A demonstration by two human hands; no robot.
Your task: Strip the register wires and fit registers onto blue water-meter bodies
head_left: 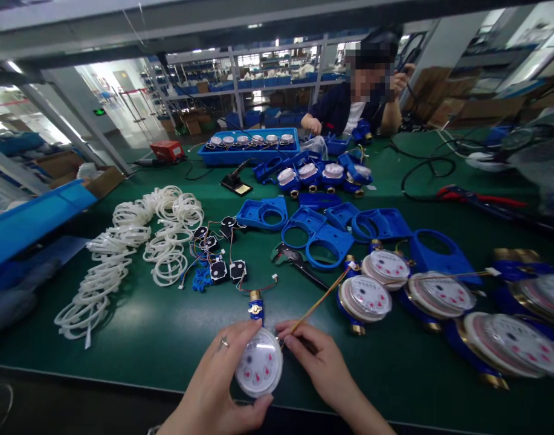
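Note:
My left hand [225,377] is closed around the side of a water meter [260,364], whose round dial with red pointers faces up. The meter's blue body and brass fitting [255,307] point away from me. At its right edge, my right hand [319,362] pinches a thin bundle of yellow and red wires [319,300] between thumb and fingers. The wires slant up to a small white connector [351,266]. Their lower end is at the rim of the meter, partly hidden by my fingers.
More water meters [365,297] stand at the right, before blue plastic housings [330,243]. White rings [95,281] lie in piles at the left, near small black wired parts [218,270]. Cutters [299,261] lie mid-table. Across sits a person [371,112] behind a blue tray [247,158].

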